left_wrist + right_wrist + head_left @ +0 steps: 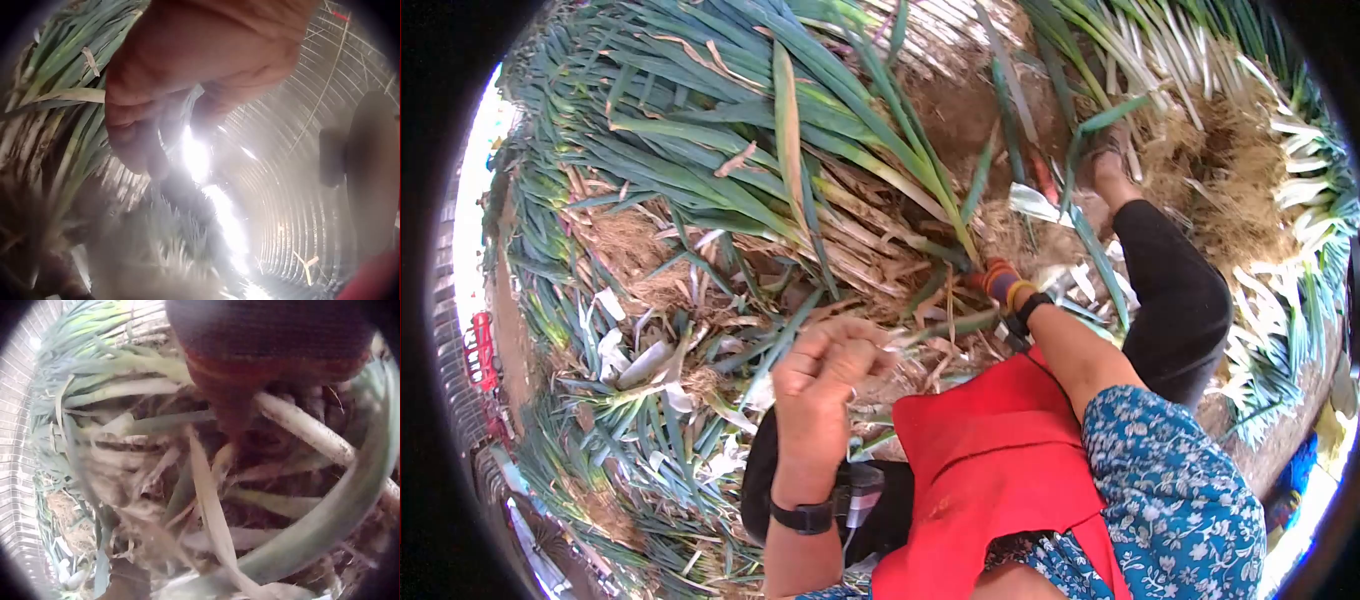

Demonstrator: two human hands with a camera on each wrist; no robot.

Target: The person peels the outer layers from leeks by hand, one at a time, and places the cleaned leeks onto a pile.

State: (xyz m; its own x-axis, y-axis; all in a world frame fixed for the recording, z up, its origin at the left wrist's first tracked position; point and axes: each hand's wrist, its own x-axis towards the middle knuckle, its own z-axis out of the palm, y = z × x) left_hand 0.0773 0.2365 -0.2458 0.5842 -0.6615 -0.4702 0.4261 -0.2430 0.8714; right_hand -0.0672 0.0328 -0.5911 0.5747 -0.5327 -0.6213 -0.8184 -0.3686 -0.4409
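Leek (306,428), end seemingly behind right hand (269,356)

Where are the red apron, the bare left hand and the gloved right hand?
Red apron (990,495), head view: front cloth.
Left hand (820,377), head view: hand's middle.
Right hand (1002,283), head view: gloved back.

The person's left hand (828,368) was in the air, with the fingers bent loosely toward the thumb. Directly behind them came the wrist (805,482), with a black band around it. The gloved right hand (1004,284) pointed downward, its fingertips too dark for me to read, and behind it the bare forearm (1080,348) stretched back to the sleeve (1170,480).
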